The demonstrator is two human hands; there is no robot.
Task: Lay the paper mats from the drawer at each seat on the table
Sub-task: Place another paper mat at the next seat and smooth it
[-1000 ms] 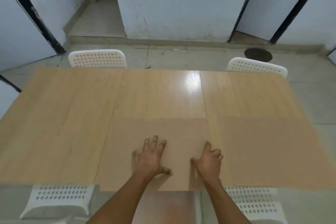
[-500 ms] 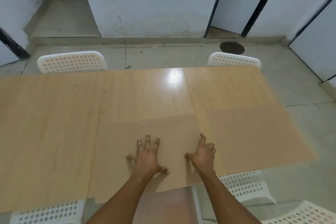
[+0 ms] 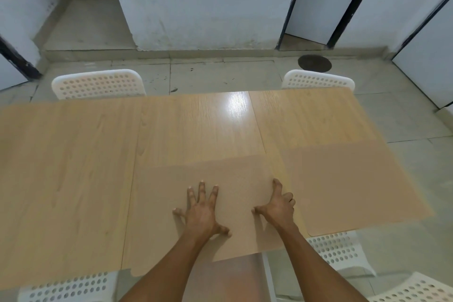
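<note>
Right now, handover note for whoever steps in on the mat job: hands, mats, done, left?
Left hand: open, fingers spread flat, pressing the near-centre mat.
Right hand: resting at that mat's right edge, thumb on it, outer fingers curled; grip unclear.
Second mat lies flat on the table at the near right seat, overhanging the edge.
Done: two near-side mats down.
Left: far side by the two white chairs shows no mats. Drawer not in view.

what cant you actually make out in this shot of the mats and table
- Head view: the drawer is out of frame.
- The table runs off the left edge, so any seats or mats there are unseen.
- The near mat is partly covered by the left hand and right hand.
</note>
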